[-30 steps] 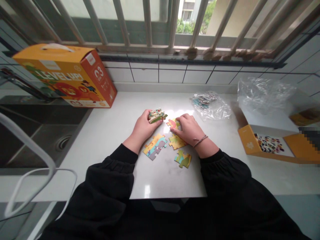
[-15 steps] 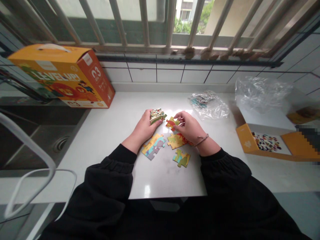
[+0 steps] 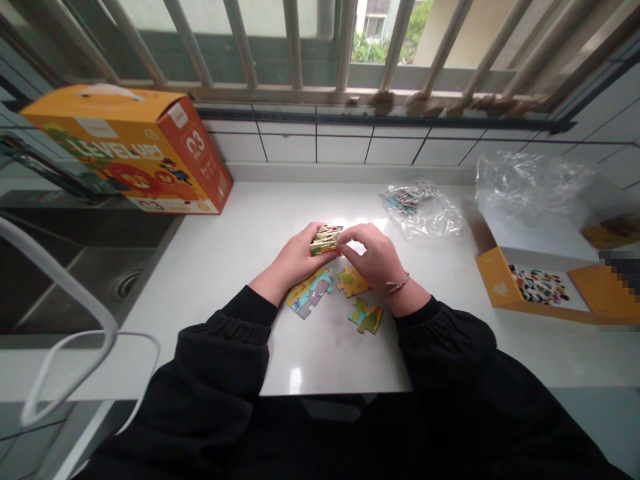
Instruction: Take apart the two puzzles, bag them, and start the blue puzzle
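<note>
Stacked puzzle pieces [image 3: 325, 240] sit in the left hand [image 3: 295, 257], whose fingers and thumb are wrapped round them. The right hand [image 3: 377, 257] meets their right end, thumb and forefinger drawn close together; whether a single piece is pinched there, I cannot tell. On the near side of the left hand lies an elephant section [image 3: 313, 292], perhaps two pieces joined. A yellow piece [image 3: 353, 283] lies just below the right hand's fingers, with a green-patterned piece [image 3: 366, 317] nearer the wearer, both apart from the section. Judging by this, only a small share is laid out and most is in the left hand's hold. Beyond the right hand, a clear bag [image 3: 425, 212] appears to hold more.
</note>
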`<state>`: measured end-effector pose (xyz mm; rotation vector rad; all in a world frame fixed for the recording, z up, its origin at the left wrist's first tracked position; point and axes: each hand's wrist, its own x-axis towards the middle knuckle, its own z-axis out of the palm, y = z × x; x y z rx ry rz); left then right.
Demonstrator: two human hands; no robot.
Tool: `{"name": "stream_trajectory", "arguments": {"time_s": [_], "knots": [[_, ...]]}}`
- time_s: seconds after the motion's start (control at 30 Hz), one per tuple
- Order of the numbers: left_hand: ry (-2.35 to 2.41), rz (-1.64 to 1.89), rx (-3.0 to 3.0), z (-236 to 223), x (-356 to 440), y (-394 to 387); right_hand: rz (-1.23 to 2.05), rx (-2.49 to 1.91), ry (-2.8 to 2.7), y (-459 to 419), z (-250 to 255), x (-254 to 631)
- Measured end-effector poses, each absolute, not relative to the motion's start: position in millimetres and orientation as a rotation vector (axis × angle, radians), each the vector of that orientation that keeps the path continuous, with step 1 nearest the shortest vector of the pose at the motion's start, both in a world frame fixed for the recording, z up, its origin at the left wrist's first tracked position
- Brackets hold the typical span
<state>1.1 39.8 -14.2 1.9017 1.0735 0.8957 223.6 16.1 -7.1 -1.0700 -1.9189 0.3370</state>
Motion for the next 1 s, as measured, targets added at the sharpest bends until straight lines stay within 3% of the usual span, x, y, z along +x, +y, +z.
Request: {"name": "stream_trajectory", "arguments": {"time_s": [0.33,0.77,1.0], "knots": [[1.323,1.195,1.548,-25.7,-2.3,52.3,0.457,-0.924,-2.59,-4.7,-10.2,196.1],[1.307,1.19,1.531,-25.9,-2.9,52.1,0.253,-1.245,-2.56,-18.1,-4.6,197.1],[1.334,1.163,1.539,-24.4,-4.1,51.7,0.471,-1.066,-2.467,-15.2,-4.0,197.8]]}}
